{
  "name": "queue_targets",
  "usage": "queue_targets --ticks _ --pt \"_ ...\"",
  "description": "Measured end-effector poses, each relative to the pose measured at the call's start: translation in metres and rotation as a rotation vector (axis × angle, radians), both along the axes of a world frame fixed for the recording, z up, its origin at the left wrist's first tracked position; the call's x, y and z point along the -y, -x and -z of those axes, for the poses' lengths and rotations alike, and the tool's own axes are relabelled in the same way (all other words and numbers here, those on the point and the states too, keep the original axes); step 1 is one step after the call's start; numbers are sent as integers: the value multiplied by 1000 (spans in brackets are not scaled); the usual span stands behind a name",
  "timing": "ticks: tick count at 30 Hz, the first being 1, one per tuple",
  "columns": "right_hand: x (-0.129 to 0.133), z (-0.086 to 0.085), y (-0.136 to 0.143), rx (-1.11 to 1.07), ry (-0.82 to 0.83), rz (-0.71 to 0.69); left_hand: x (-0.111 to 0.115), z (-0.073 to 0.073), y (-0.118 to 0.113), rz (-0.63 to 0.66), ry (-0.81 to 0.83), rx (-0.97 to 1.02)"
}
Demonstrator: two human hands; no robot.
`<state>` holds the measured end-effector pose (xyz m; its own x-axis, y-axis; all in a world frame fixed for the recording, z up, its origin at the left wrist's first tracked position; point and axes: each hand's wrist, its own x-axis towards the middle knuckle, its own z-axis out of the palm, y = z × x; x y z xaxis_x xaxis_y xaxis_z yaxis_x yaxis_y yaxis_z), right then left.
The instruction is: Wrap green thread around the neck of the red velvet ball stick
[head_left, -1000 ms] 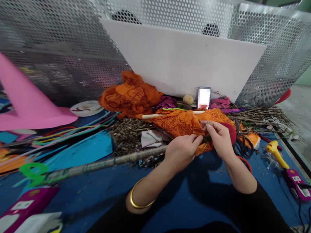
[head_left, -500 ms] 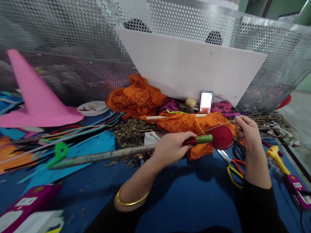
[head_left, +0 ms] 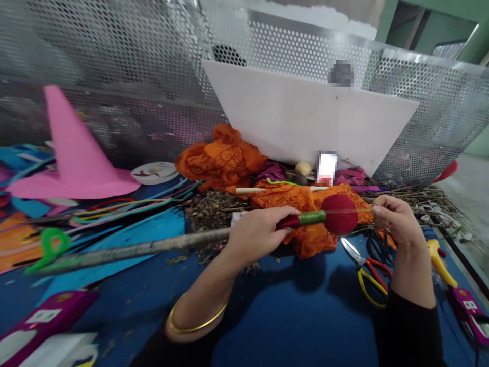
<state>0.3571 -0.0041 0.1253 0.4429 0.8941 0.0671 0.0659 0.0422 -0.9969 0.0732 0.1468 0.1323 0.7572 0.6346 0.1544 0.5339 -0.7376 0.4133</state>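
My left hand is closed around a long stick, held almost level over the table. Red cloth covers the stick's right end as a round ball, and green cord is wound about the cloth's neck just past my fingers. A bright green curl sits on the stick's far left end. My right hand pinches a thin yellowish-green thread, which runs taut across the red ball from the green winding. Orange patterned cloth lies behind and below the ball.
Scissors with red and yellow handles lie near my right wrist. A yellow glue gun and a purple power strip are at the right; another purple strip is front left. A pink cone hat and white board stand behind.
The stick with its red ball has shifted left and turned, so the ball shows rounder. The thread, slanting upward before, now runs nearly level across it. My right hand is slightly lower.
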Motion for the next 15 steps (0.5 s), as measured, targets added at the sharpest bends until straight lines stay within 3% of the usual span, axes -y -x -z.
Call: queue_targets --ticks 5,8,12,15 --pt "3 8 -18 55 96 3 3 -4 2 -74 20 53" --pt "1 8 -19 51 3 99 2 -7 4 -130 -3 25" --pt "-12 10 -9 19 -291 364 1 -8 5 23 99 -14" --pt "-23 15 -2 20 -413 440 1 -7 5 161 249 9"
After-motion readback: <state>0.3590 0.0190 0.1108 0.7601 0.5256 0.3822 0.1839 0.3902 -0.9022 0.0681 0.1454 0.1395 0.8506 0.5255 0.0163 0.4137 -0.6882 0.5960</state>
